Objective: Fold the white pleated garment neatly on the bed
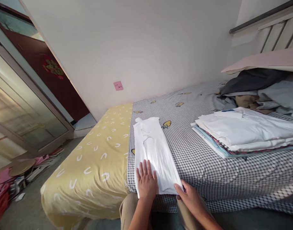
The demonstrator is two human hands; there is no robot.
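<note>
A white garment (pixel 158 150), folded into a long narrow strip, lies on the bed with its near end at the front edge. My left hand (pixel 146 181) rests flat on the garment's near left part, fingers spread. At the near right corner, my right hand (pixel 188 195) pinches the cloth between thumb and fingers; some of those fingers are hidden underneath. Small wrinkles run along the strip, and its far end looks bunched at the left.
A stack of folded clothes (pixel 244 131) sits to the right on the checked sheet (pixel 182 124). Behind it is a heap of dark and grey clothes (pixel 261 86). A yellow patterned cover (pixel 96 159) spans the bed's left part. Assorted items (pixel 21 172) lie on the floor at left.
</note>
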